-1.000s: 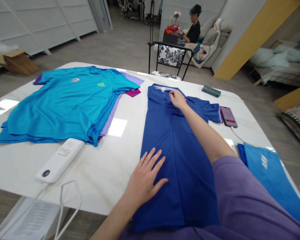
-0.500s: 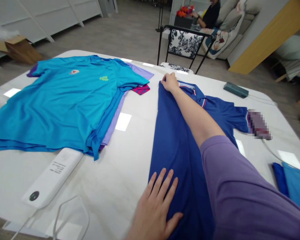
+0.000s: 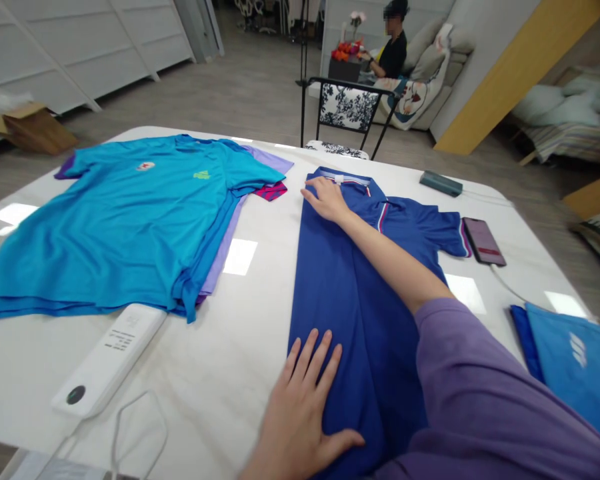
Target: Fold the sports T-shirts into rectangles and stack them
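A dark blue polo shirt [image 3: 337, 280] lies on the white table [image 3: 220, 373], its left side folded over into a long straight edge. My left hand [image 3: 305, 400] rests flat with spread fingers on the lower part of that folded edge. Reaching across the shirt, my right hand [image 3: 325, 199] lies near the collar [image 3: 347, 179] at the folded shoulder, fingers extended and apart. My right forearm and purple sleeve cover part of the shirt's right side. One short sleeve [image 3: 443, 230] with a striped cuff points right.
Several spread shirts, a turquoise one [image 3: 130, 227] on top, lie at left. A white power bank [image 3: 111, 360] with a cable sits before them. A phone [image 3: 485, 241], a dark box [image 3: 441, 183] and folded blue clothes [image 3: 575, 360] are at right. Beyond stand a chair [image 3: 347, 110] and a seated person [image 3: 393, 50].
My right hand has loosened from a pinch at the shoulder edge to extended fingers, uncovering more of the collar. My left hand stays on the shirt. The camera view has shifted slightly.
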`<state>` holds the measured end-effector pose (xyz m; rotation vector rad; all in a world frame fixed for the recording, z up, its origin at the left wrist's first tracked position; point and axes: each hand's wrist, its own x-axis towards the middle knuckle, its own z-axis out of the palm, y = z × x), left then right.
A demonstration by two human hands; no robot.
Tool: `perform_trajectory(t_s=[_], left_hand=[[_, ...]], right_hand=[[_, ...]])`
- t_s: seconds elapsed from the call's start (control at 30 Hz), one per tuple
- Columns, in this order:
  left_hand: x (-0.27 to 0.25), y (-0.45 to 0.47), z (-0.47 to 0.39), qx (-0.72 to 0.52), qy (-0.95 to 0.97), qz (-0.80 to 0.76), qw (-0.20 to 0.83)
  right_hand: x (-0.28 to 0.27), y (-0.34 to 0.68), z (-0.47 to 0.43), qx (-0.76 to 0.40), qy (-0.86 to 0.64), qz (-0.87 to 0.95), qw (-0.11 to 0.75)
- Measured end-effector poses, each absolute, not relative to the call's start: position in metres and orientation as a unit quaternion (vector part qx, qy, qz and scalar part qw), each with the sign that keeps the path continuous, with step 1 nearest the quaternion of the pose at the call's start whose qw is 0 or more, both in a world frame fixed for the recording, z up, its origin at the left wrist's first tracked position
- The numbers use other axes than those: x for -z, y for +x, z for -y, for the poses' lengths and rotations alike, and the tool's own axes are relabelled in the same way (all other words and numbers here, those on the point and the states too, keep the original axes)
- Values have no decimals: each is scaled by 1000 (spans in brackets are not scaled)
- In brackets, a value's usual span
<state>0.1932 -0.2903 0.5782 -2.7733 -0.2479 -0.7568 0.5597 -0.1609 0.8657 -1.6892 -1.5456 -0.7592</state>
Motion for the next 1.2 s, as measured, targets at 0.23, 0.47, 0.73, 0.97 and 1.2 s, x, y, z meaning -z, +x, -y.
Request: perform_trajectory(t_s=[0.23, 0.47, 0.73, 0.97, 1.2], left_hand=[[-583, 194, 298, 256, -946, 77, 185], [-586, 233, 374, 270, -949, 47, 156], [-538, 334, 482, 63, -974, -182, 117], [-509, 352, 505, 33, -972, -175, 156], [-500, 359, 523, 47, -980, -109, 157]], right_hand=[[-850, 558, 197, 294, -644, 598, 376], [-841, 686, 341, 326, -756, 401, 402], [-768, 804, 422, 279, -822, 278, 412], [-761, 810, 417, 292, -822, 297, 389], [-764, 790, 446, 313, -819, 334, 347]])
